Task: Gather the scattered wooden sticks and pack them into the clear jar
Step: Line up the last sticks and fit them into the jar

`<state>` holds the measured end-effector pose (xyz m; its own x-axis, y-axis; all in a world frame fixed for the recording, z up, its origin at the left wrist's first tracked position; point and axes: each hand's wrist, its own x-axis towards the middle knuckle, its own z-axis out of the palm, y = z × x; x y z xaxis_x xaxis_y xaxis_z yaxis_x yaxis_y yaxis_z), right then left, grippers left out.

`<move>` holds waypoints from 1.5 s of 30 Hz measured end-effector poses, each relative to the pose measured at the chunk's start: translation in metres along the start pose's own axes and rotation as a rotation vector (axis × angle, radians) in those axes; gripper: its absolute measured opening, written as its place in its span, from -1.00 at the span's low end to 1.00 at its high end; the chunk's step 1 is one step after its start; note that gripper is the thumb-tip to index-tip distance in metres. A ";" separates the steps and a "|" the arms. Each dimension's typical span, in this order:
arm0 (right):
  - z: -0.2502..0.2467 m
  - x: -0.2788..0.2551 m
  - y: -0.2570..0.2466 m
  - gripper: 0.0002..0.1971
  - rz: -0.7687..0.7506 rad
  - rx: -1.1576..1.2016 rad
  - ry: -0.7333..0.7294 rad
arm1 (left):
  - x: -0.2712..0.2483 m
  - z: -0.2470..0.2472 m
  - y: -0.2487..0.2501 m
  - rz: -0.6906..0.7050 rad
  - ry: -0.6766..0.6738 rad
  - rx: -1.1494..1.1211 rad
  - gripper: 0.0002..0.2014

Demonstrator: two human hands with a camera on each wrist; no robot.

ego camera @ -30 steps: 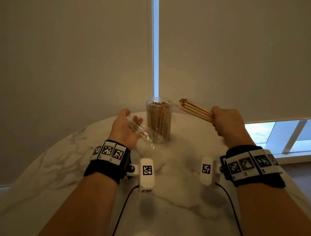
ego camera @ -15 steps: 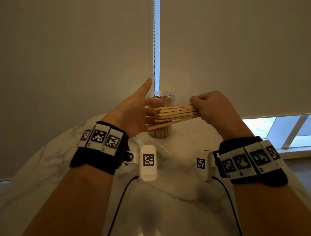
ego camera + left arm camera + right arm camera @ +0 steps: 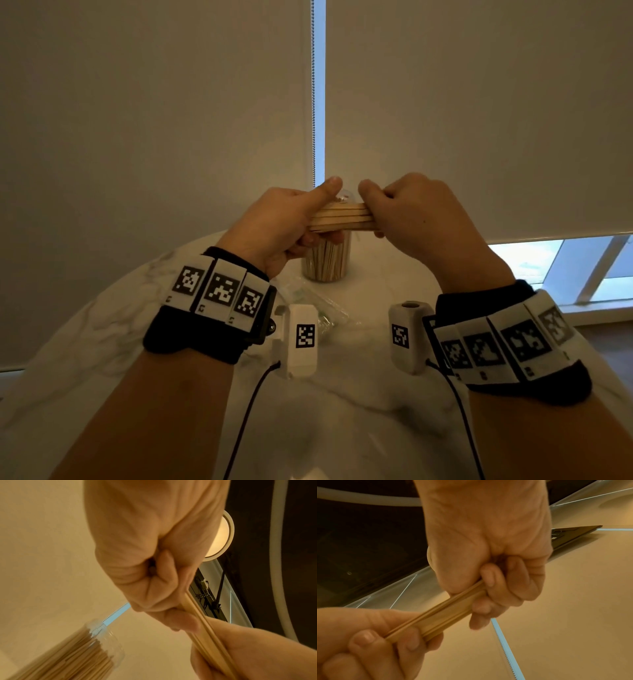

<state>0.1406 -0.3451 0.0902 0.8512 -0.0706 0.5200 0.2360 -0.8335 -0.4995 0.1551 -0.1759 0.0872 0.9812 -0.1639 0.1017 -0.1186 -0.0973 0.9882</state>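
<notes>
Both hands are wrapped around the bundle of sticks (image 3: 340,217), left hand (image 3: 281,226) on one end, right hand (image 3: 411,212) on the other. It lies crosswise, right above the jar (image 3: 325,260), which looks nearly full, so it needs tipping upright.

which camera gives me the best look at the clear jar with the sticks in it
The left wrist view: the clear jar fills its lower left corner, blurred but with open rim and packed sticks visible. In the head view both hands and the bundle of sticks hide its top. The right wrist view does not show it.
</notes>
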 end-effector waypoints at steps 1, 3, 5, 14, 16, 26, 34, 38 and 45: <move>-0.001 0.000 -0.001 -0.38 -0.004 -0.012 -0.026 | 0.001 -0.002 -0.001 0.005 0.014 -0.013 -0.59; -0.003 -0.001 -0.001 -0.37 -0.011 -0.016 -0.071 | 0.003 -0.004 -0.002 0.011 0.023 -0.033 -0.61; -0.004 -0.001 -0.001 -0.37 0.004 -0.007 -0.083 | 0.002 -0.003 -0.002 0.007 0.024 -0.067 -0.60; 0.010 0.002 -0.002 -0.45 0.057 0.011 -0.030 | 0.000 0.009 -0.001 0.058 0.162 -0.262 -0.52; 0.014 0.002 -0.006 -0.44 0.038 0.009 -0.027 | 0.000 0.011 -0.003 0.108 0.207 -0.247 -0.59; 0.013 -0.002 -0.002 -0.62 0.135 -0.046 0.041 | -0.006 -0.002 0.002 -0.027 0.057 0.190 -0.59; 0.001 -0.002 -0.009 -0.50 -0.071 0.062 -0.035 | 0.007 0.001 -0.012 -0.006 0.129 -0.022 -0.70; 0.006 0.000 -0.003 -0.43 -0.060 -0.075 0.062 | 0.005 0.003 -0.011 -0.064 -0.007 -0.239 -0.67; 0.013 0.005 0.005 -0.50 -0.060 0.044 0.114 | 0.012 0.009 -0.017 0.031 0.102 -0.237 -0.77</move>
<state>0.1523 -0.3426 0.0812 0.7769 -0.0850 0.6239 0.3075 -0.8134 -0.4938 0.1672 -0.1845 0.0708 0.9894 -0.0620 0.1315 -0.1218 0.1405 0.9826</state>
